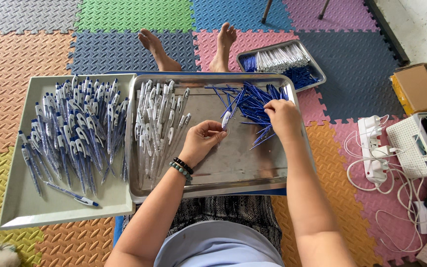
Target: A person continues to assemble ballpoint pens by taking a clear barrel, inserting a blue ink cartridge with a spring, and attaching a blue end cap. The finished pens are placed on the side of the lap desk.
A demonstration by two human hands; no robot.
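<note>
Landmark: the shiny rectangular steel tray (233,170) lay across the person's lap; every place below is told from it.
Left of the tray: a pale grey plastic tray (50,210) touched its left rim and carried a heap of finished blue-and-white pens (75,133), one stray pen (72,194) lying apart near its front edge.
Tray, left part: a row of clear empty pen barrels with white clips (159,123) lay side by side.
Left hand (201,141): over the middle of the tray, closed around one clear barrel (226,120), its white end sticking up past the fingers.
Tray, far right corner: a loose pile of thin blue ink refills (253,104).
Right hand (283,117): on that pile, fingers curled and pinching; I could not tell how many refills they held.
Beyond the tray: a smaller steel tray (317,74) with more refills and white parts.
Right of the tray: a white power strip with tangled cables (371,148) on the foam floor.
Risk, refills: the tangled pile could have yielded several at once, or dragged others over the rim.
Risk, tray: resting on the lap, it could have tipped with a leg shift and rolled the barrels.
</note>
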